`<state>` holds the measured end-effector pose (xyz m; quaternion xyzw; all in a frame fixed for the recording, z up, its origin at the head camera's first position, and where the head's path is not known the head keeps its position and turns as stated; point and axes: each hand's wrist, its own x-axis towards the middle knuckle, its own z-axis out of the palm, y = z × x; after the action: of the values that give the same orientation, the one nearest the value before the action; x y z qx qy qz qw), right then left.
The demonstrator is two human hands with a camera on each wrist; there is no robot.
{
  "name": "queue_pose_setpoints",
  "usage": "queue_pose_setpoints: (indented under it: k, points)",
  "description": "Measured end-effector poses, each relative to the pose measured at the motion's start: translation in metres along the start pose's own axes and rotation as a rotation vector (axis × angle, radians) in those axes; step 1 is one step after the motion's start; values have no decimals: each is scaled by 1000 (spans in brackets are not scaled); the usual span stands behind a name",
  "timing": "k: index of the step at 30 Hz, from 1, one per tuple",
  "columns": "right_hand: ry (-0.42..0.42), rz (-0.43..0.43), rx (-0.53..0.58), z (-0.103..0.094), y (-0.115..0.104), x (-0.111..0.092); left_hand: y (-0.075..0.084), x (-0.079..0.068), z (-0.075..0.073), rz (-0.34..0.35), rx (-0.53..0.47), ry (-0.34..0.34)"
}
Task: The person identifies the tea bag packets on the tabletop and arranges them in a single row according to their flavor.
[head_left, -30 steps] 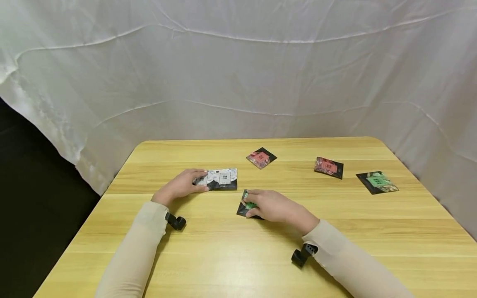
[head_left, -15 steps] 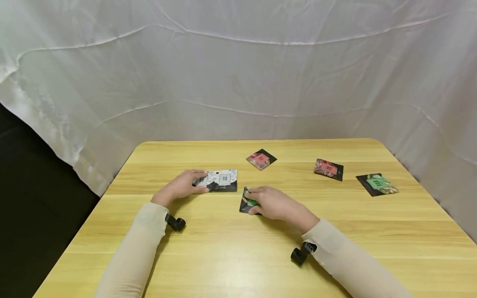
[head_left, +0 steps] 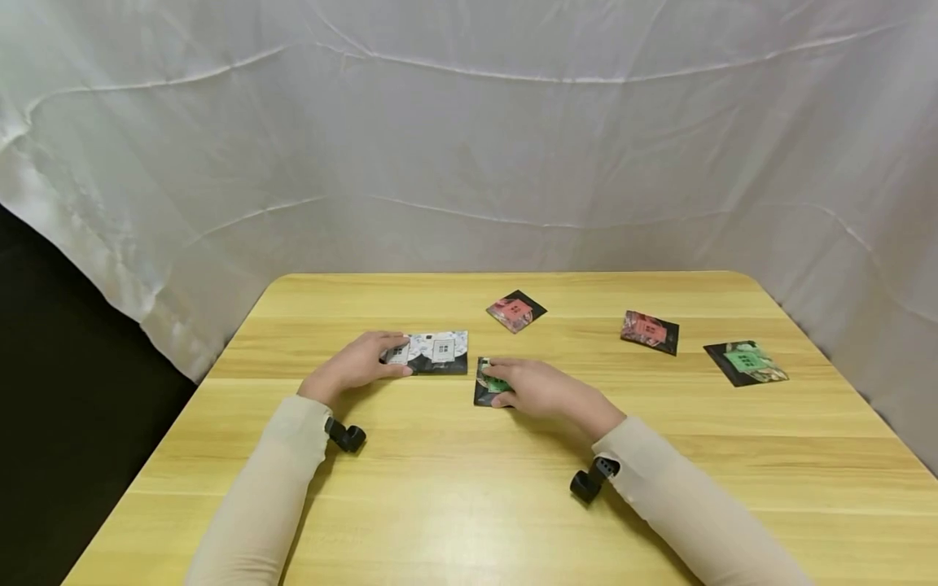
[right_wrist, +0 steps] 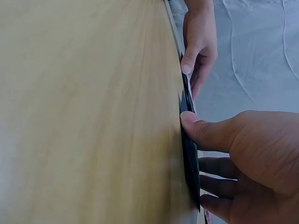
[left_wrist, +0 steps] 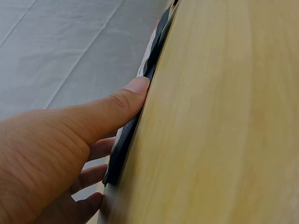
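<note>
Two flat white-and-black packets (head_left: 443, 352) lie side by side at the table's middle left. My left hand (head_left: 357, 360) holds the left one, thumb along its near edge and fingers over the top, hiding part of it. In the left wrist view, the thumb of that hand (left_wrist: 70, 126) presses the packet's dark edge (left_wrist: 124, 144). Just right of the white pair, my right hand (head_left: 542, 391) grips a green-and-black packet (head_left: 487, 394) between thumb and fingers. Its dark side (right_wrist: 190, 161) shows under the thumb in the right wrist view.
A red-and-black packet (head_left: 516, 310) lies behind my right hand. Farther right are another red packet (head_left: 649, 332) and a green one (head_left: 746, 363). All lie flat on the wooden table (head_left: 440, 505). A pale curtain (head_left: 469, 163) hangs behind its far edge.
My right hand has slid the green packet away from me, closer to the white pair's row, and turned it straighter. My left hand has stayed in place.
</note>
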<state>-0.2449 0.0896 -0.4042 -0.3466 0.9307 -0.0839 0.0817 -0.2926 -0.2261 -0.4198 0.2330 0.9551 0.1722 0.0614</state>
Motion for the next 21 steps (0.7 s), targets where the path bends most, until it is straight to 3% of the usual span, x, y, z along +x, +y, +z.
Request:
queue_pose_setpoints:
  k: [21]
  points:
    - [-6, 45, 88, -7, 12, 22, -1, 0, -1, 2, 10, -9]
